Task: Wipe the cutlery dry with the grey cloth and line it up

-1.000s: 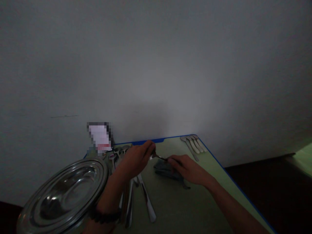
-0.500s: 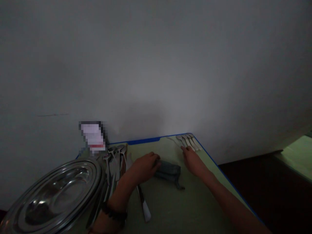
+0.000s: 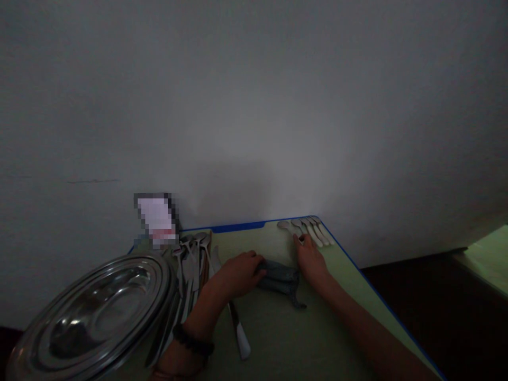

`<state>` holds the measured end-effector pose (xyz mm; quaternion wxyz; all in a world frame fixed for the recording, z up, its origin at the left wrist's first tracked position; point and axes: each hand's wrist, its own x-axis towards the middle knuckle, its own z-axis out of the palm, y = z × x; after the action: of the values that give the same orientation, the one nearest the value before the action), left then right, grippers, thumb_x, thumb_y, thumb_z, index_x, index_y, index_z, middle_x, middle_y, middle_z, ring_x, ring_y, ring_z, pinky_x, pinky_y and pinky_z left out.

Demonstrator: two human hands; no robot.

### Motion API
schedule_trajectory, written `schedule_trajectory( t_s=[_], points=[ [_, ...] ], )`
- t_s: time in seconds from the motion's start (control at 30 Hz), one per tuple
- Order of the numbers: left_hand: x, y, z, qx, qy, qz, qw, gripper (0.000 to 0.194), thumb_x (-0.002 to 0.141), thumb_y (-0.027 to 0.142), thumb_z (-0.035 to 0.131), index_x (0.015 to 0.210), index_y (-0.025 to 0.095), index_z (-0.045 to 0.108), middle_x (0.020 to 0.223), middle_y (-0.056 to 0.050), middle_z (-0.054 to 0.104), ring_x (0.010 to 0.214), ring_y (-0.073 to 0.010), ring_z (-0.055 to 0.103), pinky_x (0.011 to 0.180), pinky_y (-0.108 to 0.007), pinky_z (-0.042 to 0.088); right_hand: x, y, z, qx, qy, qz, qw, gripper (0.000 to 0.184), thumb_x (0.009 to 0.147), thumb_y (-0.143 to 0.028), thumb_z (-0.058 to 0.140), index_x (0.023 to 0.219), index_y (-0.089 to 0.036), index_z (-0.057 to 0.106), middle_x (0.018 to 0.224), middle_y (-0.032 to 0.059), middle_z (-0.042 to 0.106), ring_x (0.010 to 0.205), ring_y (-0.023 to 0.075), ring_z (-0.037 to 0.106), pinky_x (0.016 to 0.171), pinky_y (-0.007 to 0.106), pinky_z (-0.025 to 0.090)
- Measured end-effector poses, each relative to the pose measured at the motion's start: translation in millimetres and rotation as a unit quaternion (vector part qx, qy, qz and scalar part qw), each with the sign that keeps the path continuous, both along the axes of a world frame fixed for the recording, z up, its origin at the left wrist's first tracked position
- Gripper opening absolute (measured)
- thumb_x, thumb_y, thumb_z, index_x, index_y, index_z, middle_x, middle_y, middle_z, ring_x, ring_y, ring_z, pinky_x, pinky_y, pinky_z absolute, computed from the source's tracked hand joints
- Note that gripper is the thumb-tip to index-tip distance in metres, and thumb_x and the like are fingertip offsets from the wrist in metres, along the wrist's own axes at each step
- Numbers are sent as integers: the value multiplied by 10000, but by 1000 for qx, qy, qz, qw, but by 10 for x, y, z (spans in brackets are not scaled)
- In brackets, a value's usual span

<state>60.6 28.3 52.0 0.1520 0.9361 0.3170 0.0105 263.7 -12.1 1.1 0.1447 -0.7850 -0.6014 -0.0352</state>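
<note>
My right hand (image 3: 311, 259) pinches the handle of a spoon (image 3: 283, 225), whose bowl points away toward the wall. This spoon lies just left of a row of several spoons (image 3: 313, 230) at the far right corner of the table. My left hand (image 3: 243, 271) has its fingers closed on the left end of a folded grey cloth (image 3: 280, 276), which rests on the table. Beneath the left forearm a table knife (image 3: 241, 338) sticks out, its handle toward me.
A stack of oval steel trays (image 3: 91, 317) takes up the left side of the table (image 3: 286, 338). Beside it lies a heap of mixed cutlery (image 3: 192, 264). A blurred-out phone (image 3: 156, 217) leans near the wall (image 3: 254, 106) behind. The table has a blue edge.
The spoon in my right hand has swung its bowl to the row, lining up roughly with the others. My left hand stays at the cloth. The whole view has shifted slightly.
</note>
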Motion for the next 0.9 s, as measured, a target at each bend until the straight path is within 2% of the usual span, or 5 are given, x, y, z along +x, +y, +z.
schedule_trajectory(
  t_s=[0.23,0.4,0.5,0.63,0.9],
  points=[
    [-10,2,-5,-2,1,3,1000,243,848,309,419,967,168,578,967,-87,587,872,-216,580,754,-316,451,182,5,-36,33,-21,-22,999,538,769,3,284,1258,-132,464,1173,157,503,1022,237,521,831,293,416],
    [-4,-4,-1,-3,2,4,1000,239,847,303,417,958,165,578,962,-87,587,862,-214,580,750,-316,449,313,-19,-93,44,-36,-42,997,530,731,24,289,1196,-94,512,1143,177,504,1013,248,516,837,308,406],
    [0,-4,2,-4,2,3,1000,234,848,300,419,955,165,577,958,-84,585,864,-210,579,748,-312,447,325,-11,-118,40,-45,-48,997,501,736,20,289,1163,-71,534,1116,192,512,982,258,524,801,309,415],
    [2,-2,0,-4,1,2,1000,227,849,297,422,951,165,577,954,-82,585,865,-209,576,747,-311,446,310,-2,-103,39,-61,-57,996,462,767,-17,305,1151,-109,545,1086,184,533,970,280,514,737,324,424],
    [-6,-3,5,-5,3,0,1000,239,849,299,426,970,159,578,958,-86,589,872,-213,575,759,-321,448,304,-5,-64,38,-81,-55,995,404,774,-38,346,1076,-130,597,1010,162,570,924,273,518,742,332,413]
  ],
)
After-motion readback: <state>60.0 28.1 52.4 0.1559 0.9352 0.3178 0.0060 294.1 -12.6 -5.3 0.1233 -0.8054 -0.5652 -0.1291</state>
